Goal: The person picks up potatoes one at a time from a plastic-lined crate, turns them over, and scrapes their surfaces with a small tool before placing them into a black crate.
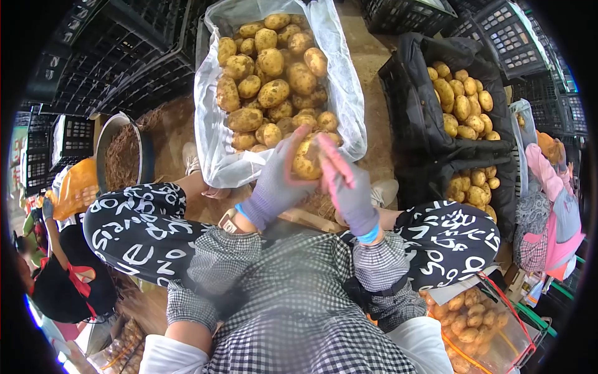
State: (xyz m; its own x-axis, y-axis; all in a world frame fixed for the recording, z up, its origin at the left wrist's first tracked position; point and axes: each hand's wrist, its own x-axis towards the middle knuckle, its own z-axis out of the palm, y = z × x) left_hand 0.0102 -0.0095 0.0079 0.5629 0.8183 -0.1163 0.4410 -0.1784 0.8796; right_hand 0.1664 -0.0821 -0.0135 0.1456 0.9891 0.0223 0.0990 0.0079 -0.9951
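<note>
A potato [306, 161] with soil on its skin sits between my two hands, above the near edge of a crate. My left hand [274, 182], in a grey-purple glove, is closed round its left side. From the right, my right hand [347, 190] lays straight, pink-coated fingers against the same potato; the fingers are slightly blurred. Beyond both hands, many soil-marked potatoes [272, 95] fill the crate, which has a white cloth liner [347, 103] folded over its rim.
Right of me stand dark-lined crates [411, 68] of cleaner-looking potatoes. A bucket [150, 163] holds brown plant debris at left, near stacked black crates [106, 75]. A clear bag of potatoes [473, 324] rests by my right knee. Other people [551, 206] work at both sides.
</note>
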